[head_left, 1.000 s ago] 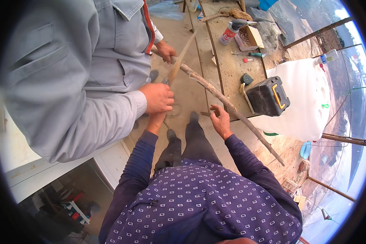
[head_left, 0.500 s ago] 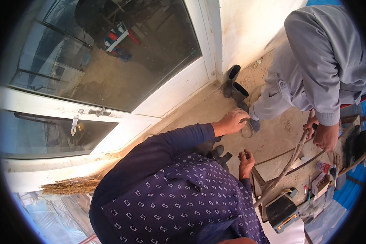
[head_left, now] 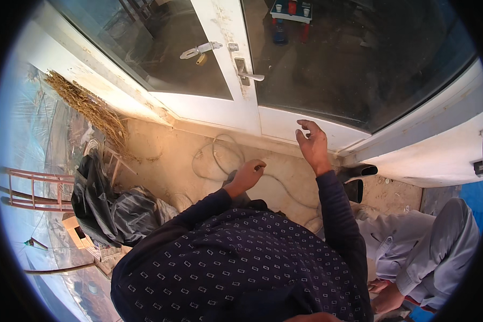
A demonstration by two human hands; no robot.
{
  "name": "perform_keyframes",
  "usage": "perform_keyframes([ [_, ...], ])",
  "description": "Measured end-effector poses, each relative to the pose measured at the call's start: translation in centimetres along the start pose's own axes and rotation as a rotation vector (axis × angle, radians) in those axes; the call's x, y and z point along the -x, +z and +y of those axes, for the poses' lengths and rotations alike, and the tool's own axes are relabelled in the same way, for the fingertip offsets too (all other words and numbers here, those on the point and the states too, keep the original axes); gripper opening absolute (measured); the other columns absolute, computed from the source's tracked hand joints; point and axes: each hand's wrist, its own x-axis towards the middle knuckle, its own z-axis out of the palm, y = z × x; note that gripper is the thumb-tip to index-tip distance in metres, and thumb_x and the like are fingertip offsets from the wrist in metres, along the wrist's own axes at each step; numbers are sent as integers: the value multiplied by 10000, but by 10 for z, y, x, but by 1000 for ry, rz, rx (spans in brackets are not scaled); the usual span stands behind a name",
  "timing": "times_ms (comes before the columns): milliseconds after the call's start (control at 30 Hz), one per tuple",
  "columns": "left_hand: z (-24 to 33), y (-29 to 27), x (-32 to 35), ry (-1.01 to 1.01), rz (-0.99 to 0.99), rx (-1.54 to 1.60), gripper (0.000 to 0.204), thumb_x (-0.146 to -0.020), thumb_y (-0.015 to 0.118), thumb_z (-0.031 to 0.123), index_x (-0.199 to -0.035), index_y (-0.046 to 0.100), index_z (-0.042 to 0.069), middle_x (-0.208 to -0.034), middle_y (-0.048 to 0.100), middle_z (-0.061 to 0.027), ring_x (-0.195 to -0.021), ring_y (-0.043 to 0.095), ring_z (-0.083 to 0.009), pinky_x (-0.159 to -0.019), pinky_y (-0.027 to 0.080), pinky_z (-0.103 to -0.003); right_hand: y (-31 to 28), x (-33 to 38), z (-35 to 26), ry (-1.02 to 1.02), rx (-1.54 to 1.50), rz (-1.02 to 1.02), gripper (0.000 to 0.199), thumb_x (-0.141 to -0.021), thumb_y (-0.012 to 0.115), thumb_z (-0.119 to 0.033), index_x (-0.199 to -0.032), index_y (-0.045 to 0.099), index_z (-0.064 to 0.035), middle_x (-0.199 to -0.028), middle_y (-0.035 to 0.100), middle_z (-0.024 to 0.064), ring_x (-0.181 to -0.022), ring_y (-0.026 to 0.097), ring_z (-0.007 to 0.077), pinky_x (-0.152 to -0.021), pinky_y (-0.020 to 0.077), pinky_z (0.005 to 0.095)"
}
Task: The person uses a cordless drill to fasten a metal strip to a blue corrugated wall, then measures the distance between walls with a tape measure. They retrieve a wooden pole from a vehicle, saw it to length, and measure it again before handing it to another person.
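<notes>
My left hand (head_left: 246, 177) is in front of my waist, its fingers curled together. A small dark spot shows at its fingertips, and I cannot make out whether it is an object or shadow. My right hand (head_left: 313, 146) is raised farther forward with thumb and fingers apart and nothing between them. It appears in front of the lower panel of a white glazed door (head_left: 295, 121). The door has a lever handle (head_left: 249, 75) and a hasp (head_left: 201, 49) with a brass padlock (head_left: 201, 59). Behind my left hand, a thin grey cable (head_left: 216, 155) lies looped on the floor.
Dark rubber boots (head_left: 354, 189) stand beside my right forearm. A person in grey (head_left: 408, 241) sits close on my right. At left are a bundle of dry stalks (head_left: 86, 102), black plastic sheeting (head_left: 99, 201) and a reddish metal frame (head_left: 37, 189).
My view has swung left, bringing the door's handle and the black sheeting into sight; the tools at right are gone from view. My right hand has risen forward and my left has drawn back.
</notes>
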Motion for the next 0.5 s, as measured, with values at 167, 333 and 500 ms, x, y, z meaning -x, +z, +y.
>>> perform_keyframes([
  [167, -81, -101, -29, -146, -45, 20, 205, -927, 641, 120, -1058, 734, -7, -919, 755, -151, -791, 718, -239, -746, 552, -347, 139, -164, -67, -169, 520, -6, 418, -837, 725, -274, -1178, 702, -32, -1172, 715, 174, -1122, 660, 366, -955, 539, 480],
  [333, -170, -205, -53, -222, -51, 79, 185, -954, 611, 82, -1055, 723, -27, -887, 757, -118, -766, 720, -172, -726, 572, -315, 235, -225, -62, 104, 856, -120, 386, -802, 691, -362, -1046, 720, -65, -1087, 734, 173, -1211, 611, 389, -1016, 437, 572],
  [500, -217, -269, -72, -337, -42, 216, 196, -931, 632, 103, -1039, 745, -15, -858, 773, -145, -743, 743, -198, -710, 582, -334, 255, -227, -34, 216, 432, -12, 374, -843, 660, -395, -821, 721, -27, -893, 719, 237, -899, 689, 431, -814, 525, 541],
])
